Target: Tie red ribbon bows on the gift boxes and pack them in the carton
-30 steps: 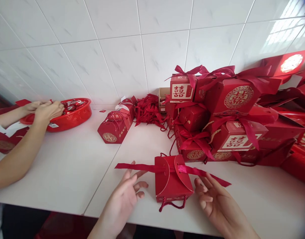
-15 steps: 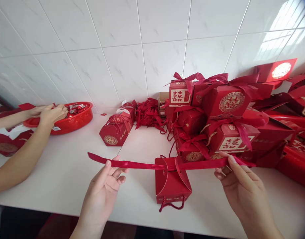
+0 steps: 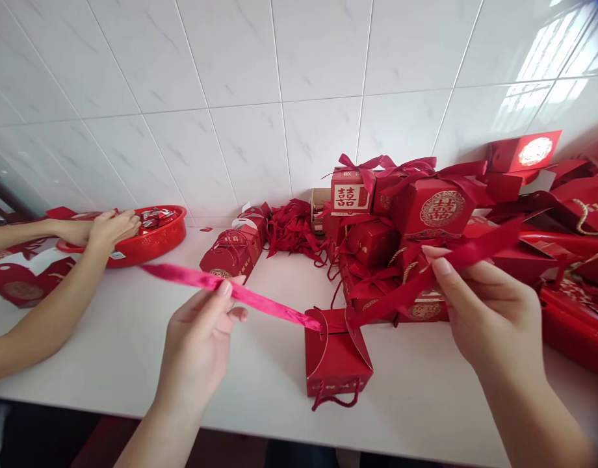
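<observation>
The left hand (image 3: 201, 338) and right hand (image 3: 484, 305) each pinched the soft, likely slippery ribbon (image 3: 274, 305), best gripped near its ends, threaded through the light card box (image 3: 335, 357) at 6 o'clock on the table (image 3: 133, 338).

"What did the hands do in that second?"

"They had lain open on either side of the box (image 3: 335, 361). Then the left hand (image 3: 200, 338) and the right hand (image 3: 484, 305) each pinched an end of the ribbon (image 3: 279, 311)."

"And after that?"

"Both rose and drew apart. The ribbon, flat before, sloped down from each hand to the box flaps between them."
</observation>
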`<control>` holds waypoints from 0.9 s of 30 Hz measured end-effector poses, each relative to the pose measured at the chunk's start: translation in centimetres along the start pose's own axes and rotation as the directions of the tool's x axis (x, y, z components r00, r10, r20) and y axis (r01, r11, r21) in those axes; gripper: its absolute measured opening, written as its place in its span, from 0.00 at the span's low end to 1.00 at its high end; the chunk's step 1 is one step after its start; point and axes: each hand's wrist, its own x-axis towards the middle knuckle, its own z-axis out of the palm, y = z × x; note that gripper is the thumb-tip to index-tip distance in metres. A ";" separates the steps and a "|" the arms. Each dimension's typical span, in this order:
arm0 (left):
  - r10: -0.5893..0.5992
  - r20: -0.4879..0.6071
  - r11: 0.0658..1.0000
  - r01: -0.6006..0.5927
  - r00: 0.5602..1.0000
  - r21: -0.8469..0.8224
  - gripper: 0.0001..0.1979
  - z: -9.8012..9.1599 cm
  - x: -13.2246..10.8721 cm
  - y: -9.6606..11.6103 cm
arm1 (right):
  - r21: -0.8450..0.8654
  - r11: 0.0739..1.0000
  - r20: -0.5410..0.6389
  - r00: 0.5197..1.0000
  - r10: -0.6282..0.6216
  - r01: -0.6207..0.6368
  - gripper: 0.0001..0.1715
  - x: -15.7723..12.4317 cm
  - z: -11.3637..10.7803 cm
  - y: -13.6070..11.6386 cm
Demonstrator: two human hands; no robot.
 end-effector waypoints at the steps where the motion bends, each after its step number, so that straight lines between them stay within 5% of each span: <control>1: 0.050 0.055 0.998 -0.052 0.997 0.030 0.09 0.8 0.3 0.5 | 0.000 1.000 0.007 1.000 -0.025 0.025 0.13 0.5 0.5 -0.8; 6: 0.233 0.240 0.956 -0.268 0.942 0.124 0.06 5.1 1.1 2.6 | -0.040 0.994 0.221 0.971 -0.086 0.097 0.13 2.5 3.2 -4.2; 10: 0.238 0.303 0.942 -0.296 0.923 0.161 0.07 7.4 1.3 3.2 | 0.012 0.989 0.348 0.927 -0.140 0.145 0.17 3.0 4.6 -5.4; 27: 0.269 0.383 0.893 -0.377 0.884 0.244 0.13 8.1 1.3 3.4 | 0.155 0.985 0.332 0.936 -0.120 0.072 0.20 3.4 5.4 -5.9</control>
